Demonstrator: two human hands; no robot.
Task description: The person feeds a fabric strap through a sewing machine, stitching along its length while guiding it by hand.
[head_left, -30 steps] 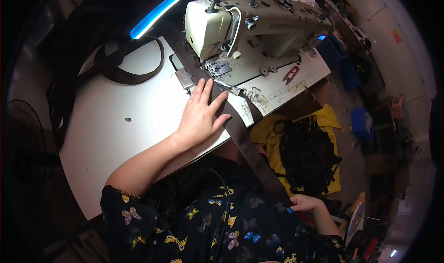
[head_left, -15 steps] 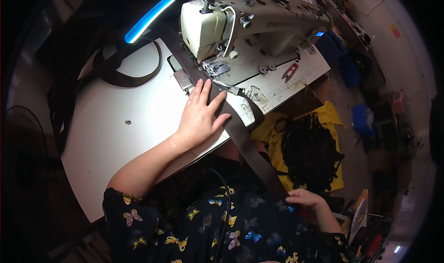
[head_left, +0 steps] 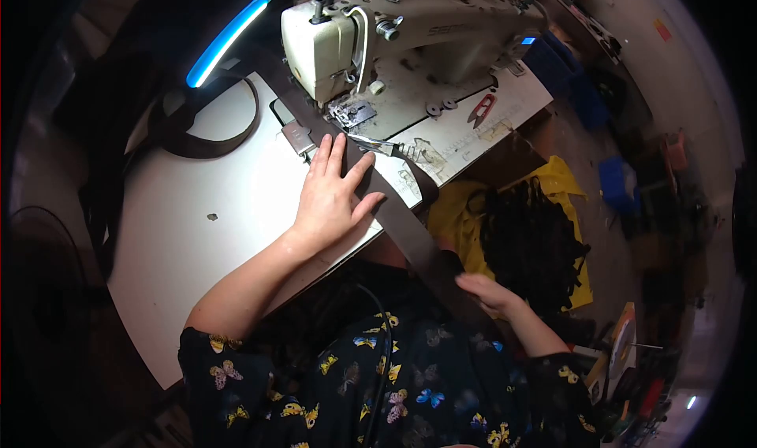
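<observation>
A long dark brown fabric strip [head_left: 404, 226] runs from the sewing machine [head_left: 323, 50] over the table's front edge and down toward my lap. My left hand [head_left: 327, 204] lies flat on it with fingers spread, the fingertips just in front of the presser foot [head_left: 347, 115]. Below the table edge, my right hand [head_left: 487, 292] has its fingers closed at the strip's edge; the thumb side is partly hidden. A narrower dark band [head_left: 422, 182] passes through a metal guide [head_left: 372, 144] beside my left fingertips. A metal block [head_left: 297, 138] sits left of the strip.
Red thread snips [head_left: 482, 111] and two bobbins [head_left: 441, 107] lie on the machine bed. A loop of dark strip [head_left: 209, 148] rests on the white table [head_left: 181, 243]. A lit lamp [head_left: 229, 42] hangs above. Black straps [head_left: 528, 247] lie on yellow material [head_left: 579, 271] at right.
My right hand has moved up along the strip, closer to the table edge. My left hand stays flat on the strip near the presser foot. The camera view has shifted slightly.
</observation>
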